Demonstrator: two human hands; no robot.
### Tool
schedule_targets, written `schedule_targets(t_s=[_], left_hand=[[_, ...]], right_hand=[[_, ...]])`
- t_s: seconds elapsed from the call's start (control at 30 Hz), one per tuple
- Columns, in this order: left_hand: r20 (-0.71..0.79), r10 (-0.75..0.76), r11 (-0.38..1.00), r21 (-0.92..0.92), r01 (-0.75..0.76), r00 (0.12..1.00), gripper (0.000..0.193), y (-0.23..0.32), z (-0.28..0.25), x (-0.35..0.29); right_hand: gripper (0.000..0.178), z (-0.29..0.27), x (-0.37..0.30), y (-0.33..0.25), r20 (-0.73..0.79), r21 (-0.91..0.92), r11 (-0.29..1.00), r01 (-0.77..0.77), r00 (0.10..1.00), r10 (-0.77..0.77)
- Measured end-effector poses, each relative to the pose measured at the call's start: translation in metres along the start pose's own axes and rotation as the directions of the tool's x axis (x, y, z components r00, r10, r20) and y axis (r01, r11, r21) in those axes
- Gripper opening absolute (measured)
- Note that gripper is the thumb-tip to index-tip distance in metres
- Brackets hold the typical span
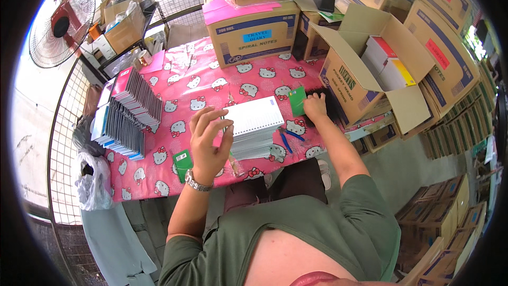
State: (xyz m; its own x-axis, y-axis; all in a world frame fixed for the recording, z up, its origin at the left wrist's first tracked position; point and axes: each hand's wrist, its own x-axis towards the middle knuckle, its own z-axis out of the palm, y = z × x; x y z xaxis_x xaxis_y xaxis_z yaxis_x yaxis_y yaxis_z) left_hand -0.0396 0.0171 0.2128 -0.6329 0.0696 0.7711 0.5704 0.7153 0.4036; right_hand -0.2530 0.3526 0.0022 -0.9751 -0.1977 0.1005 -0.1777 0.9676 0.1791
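Observation:
A tall stack of ruled white sheets with punched holes along its near edge stands in front of me on the table. At its left side my left hand is raised, fingers curved and apart, holding nothing. My right hand reaches into a dark pile of what look like black spiral wires; its fingers are curled, and what they pinch is hidden. A green notebook cover lies beside that hand. Blue-handled pliers rest right of the stack. Another small green notebook lies by my left wrist.
Stacked spiral notebooks stand at the table's left. A closed carton sits at the back; an open carton with notepads is at the right. A plastic bag hangs by the left edge, and a fan stands far left.

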Motion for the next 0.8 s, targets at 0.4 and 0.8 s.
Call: schedule_targets(t_s=[0.4,0.8], left_hand=[[-0.123,-0.048,0.991,-0.127,0.032,0.991,0.013,0.000,-0.036,0.014],[0.194,0.226,0.956,0.144,-0.255,0.955,0.047,0.025,0.009,0.044]], right_hand=[[0.048,0.009,0.041,-0.011,-0.099,0.382,0.879,-0.284,0.933,0.345],[0.043,-0.240,-0.081,-0.119,-0.347,0.933,0.211,0.292,0.888,0.303]])
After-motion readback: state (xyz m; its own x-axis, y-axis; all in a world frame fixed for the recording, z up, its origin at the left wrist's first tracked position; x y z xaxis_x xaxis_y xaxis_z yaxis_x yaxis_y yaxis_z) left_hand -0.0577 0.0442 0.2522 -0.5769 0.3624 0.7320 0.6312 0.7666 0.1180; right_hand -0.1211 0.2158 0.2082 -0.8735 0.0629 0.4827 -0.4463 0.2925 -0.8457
